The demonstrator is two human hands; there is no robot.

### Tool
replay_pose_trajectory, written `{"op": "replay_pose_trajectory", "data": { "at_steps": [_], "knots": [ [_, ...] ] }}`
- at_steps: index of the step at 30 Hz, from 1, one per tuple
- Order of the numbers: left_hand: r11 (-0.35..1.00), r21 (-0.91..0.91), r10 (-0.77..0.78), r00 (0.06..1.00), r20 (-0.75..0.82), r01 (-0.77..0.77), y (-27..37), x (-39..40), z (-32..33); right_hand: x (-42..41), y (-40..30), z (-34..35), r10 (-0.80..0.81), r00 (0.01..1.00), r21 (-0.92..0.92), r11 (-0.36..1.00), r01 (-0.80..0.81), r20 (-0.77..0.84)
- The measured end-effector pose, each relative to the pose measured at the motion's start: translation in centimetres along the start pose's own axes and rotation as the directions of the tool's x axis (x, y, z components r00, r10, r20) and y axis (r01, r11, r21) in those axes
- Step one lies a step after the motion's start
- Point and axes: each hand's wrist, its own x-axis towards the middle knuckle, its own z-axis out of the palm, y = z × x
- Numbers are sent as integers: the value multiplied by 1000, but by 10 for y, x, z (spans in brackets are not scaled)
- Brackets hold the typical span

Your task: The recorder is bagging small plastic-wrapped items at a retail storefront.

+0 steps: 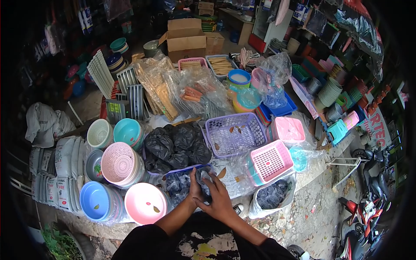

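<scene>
My left hand [195, 184] and my right hand [215, 193] are close together in front of my body. Between them they hold a bunched dark translucent plastic bag [204, 178], partly covered by the fingers. The right thumb crosses near the left palm. Just beyond and to the left lies a heap of similar dark plastic bags [177, 185], some hidden behind my hands. Farther back, several knotted black plastic bags [177, 144] fill a purple basket. Beside it stands a purple plastic basket [224, 138] with a few dry leaves inside.
Left are stacked pink basins [144, 201], blue basins [94, 201] and pink colanders [118, 164]. Right are pink rectangular baskets [271, 162] and a white sack [255, 208] of dark bags [273, 195]. Behind lie plastic-wrapped tools [195, 92] and a cardboard box [187, 42]. Motorcycles [364, 214] stand far right.
</scene>
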Motion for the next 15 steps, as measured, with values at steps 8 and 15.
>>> {"op": "replay_pose_trajectory", "data": {
  "at_steps": [8,15],
  "knots": [
    [990,-12,-139,990,35,139,-18,-1,0,-4,21,15,101,988,-191,974,-123,-117],
    [963,265,-59,998,34,48,-38,-8,26,-6,80,2,375,882,266,915,-303,-284]
  ]
}}
